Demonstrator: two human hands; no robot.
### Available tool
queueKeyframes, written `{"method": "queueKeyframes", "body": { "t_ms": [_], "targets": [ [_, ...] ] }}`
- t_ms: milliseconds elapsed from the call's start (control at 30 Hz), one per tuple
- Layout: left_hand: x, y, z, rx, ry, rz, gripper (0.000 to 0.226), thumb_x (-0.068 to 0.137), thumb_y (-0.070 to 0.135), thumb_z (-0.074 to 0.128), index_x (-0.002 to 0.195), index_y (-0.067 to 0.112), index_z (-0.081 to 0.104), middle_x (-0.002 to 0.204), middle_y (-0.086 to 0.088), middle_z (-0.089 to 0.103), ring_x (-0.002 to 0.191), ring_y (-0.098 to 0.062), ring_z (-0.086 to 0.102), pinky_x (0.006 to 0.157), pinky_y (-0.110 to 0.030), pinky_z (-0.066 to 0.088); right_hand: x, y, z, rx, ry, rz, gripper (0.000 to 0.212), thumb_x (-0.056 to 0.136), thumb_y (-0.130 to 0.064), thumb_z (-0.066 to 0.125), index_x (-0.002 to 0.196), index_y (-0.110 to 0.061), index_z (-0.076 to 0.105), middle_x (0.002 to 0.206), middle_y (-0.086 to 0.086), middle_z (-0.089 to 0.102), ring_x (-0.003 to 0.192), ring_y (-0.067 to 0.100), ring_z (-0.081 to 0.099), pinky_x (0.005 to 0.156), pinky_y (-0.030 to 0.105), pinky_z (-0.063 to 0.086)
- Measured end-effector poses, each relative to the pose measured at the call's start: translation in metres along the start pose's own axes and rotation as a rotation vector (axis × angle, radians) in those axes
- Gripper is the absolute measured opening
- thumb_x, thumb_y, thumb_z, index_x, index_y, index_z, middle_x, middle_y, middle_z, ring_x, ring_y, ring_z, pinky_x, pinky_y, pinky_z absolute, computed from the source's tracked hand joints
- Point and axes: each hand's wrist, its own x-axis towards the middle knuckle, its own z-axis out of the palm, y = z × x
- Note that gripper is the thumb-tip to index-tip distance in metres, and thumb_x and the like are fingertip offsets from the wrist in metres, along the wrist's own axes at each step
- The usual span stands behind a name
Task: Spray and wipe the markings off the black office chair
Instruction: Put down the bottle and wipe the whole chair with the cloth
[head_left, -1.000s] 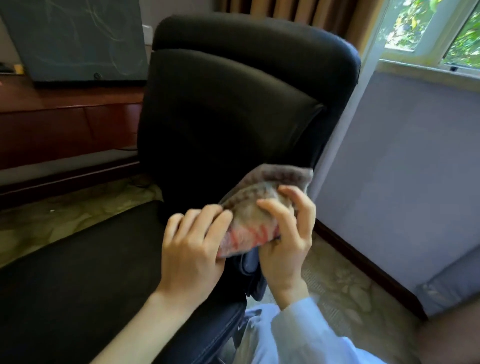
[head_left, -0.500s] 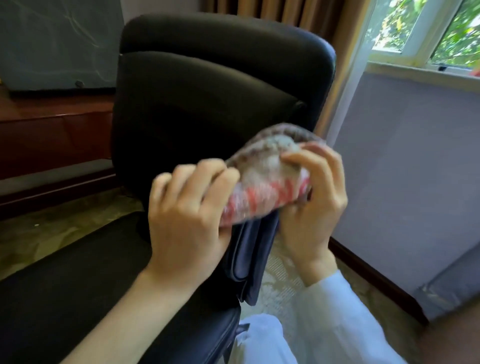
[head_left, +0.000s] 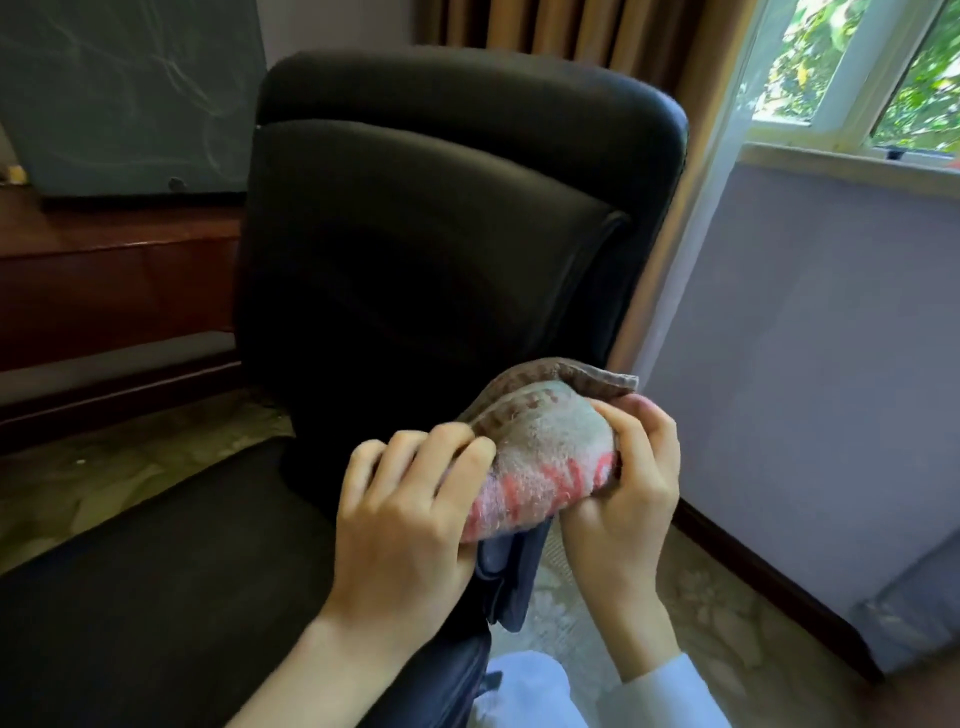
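Both hands are on the wiping cloth (head_left: 540, 457), a grubby terry rag with red stripes, bunched into a pad just above the armrest (head_left: 511, 582) on the window side of the black office chair (head_left: 441, 260). The left hand (head_left: 405, 519) has its fingers curled over the cloth's near edge. The right hand (head_left: 628, 483) clamps the far end between thumb and fingers. I see no spray bottle anywhere, so I'd say this is the wiping stage, with the rag being gathered or turned to a usable face rather than rubbed. Whether it touches the armrest I can't tell. The backrest and seat (head_left: 156, 597) look plain black from here, with no markings I can make out. Next, I'd expect the pad to be pressed flat onto the marked spot, probably with one hand freed to steady the chair.
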Motion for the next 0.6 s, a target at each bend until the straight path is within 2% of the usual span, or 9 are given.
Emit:
{"method": "queueKeyframes", "body": {
  "t_ms": [67,133,233,267,333,400,433,533,600],
  "targets": [
    [0.016,0.001,-0.008,0.011,0.052,-0.009,0.039,0.07,0.011,0.065,0.109,0.013,0.065,0.109,-0.003,0.062,0.095,-0.029,0.059,0.08,-0.04,0.04,0.017,-0.009,-0.002,0.043,0.001,-0.002,0.037,0.074,-0.006,0.06,0.11,-0.01,0.067,0.119,0.009,0.052,0.116,0.02,0.049,0.098,0.038,0.047],
    [0.04,0.001,-0.021,0.041,0.118,-0.017,0.044,0.066,0.008,0.072,0.109,0.013,0.065,0.11,-0.004,0.062,0.096,-0.03,0.058,0.08,-0.04,0.038,0.042,-0.021,-0.004,0.087,0.027,-0.041,0.035,0.074,-0.008,0.06,0.109,-0.008,0.067,0.119,0.011,0.053,0.115,0.017,0.051,0.098,0.028,0.046],
    [0.078,0.001,-0.037,0.077,0.189,-0.002,0.041,0.071,0.012,0.067,0.112,0.014,0.063,0.113,-0.005,0.061,0.1,-0.031,0.055,0.082,-0.04,0.037,0.077,-0.033,-0.006,0.13,0.053,-0.089,0.035,0.073,-0.018,0.057,0.104,-0.003,0.066,0.113,0.009,0.058,0.103,0.01,0.054,0.088,0.009,0.042],
    [0.087,0.001,-0.04,0.085,0.198,0.006,0.039,0.073,0.014,0.065,0.113,0.015,0.063,0.113,-0.005,0.061,0.102,-0.031,0.055,0.083,-0.04,0.037,0.083,-0.035,-0.007,0.141,0.048,-0.085,0.039,0.072,-0.025,0.055,0.103,-0.003,0.066,0.11,0.008,0.061,0.099,0.011,0.055,0.084,0.008,0.043],
    [0.095,-0.002,-0.04,0.11,0.195,0.024,0.038,0.075,0.014,0.064,0.113,0.015,0.063,0.114,-0.005,0.061,0.103,-0.031,0.055,0.084,-0.04,0.037,0.085,-0.032,-0.007,0.18,0.008,-0.059,0.042,0.07,-0.03,0.055,0.104,-0.006,0.065,0.106,0.008,0.065,0.096,0.016,0.061,0.082,0.019,0.051],
    [0.088,-0.005,-0.033,0.14,0.158,0.051,0.039,0.073,0.012,0.068,0.112,0.014,0.062,0.113,-0.005,0.06,0.1,-0.031,0.056,0.082,-0.041,0.037,0.08,-0.024,-0.007,0.199,-0.032,-0.046,0.036,0.072,-0.023,0.061,0.105,-0.01,0.065,0.103,0.007,0.067,0.097,0.019,0.064,0.083,0.032,0.055],
    [0.081,-0.007,-0.027,0.15,0.134,0.061,0.041,0.072,0.011,0.07,0.112,0.014,0.062,0.112,-0.006,0.06,0.098,-0.031,0.056,0.082,-0.041,0.037,0.077,-0.018,-0.006,0.208,-0.053,-0.038,0.034,0.072,-0.016,0.064,0.105,-0.012,0.065,0.102,0.005,0.068,0.098,0.018,0.064,0.084,0.033,0.055],
    [0.054,-0.01,-0.008,0.142,0.056,0.055,0.046,0.066,0.009,0.071,0.111,0.013,0.062,0.111,-0.005,0.061,0.096,-0.031,0.057,0.081,-0.042,0.038,0.062,-0.002,0.0,0.243,-0.122,-0.003,0.043,0.067,-0.005,0.061,0.105,-0.022,0.065,0.104,-0.005,0.068,0.105,0.009,0.063,0.089,0.024,0.051],
    [0.042,-0.013,0.002,0.133,0.016,0.045,0.046,0.064,0.008,0.069,0.11,0.013,0.063,0.11,-0.005,0.061,0.095,-0.031,0.058,0.08,-0.043,0.04,0.047,0.014,0.008,0.264,-0.165,0.04,0.044,0.065,-0.003,0.058,0.104,-0.023,0.066,0.107,-0.006,0.067,0.112,0.008,0.06,0.094,0.023,0.049]
  ]
}}
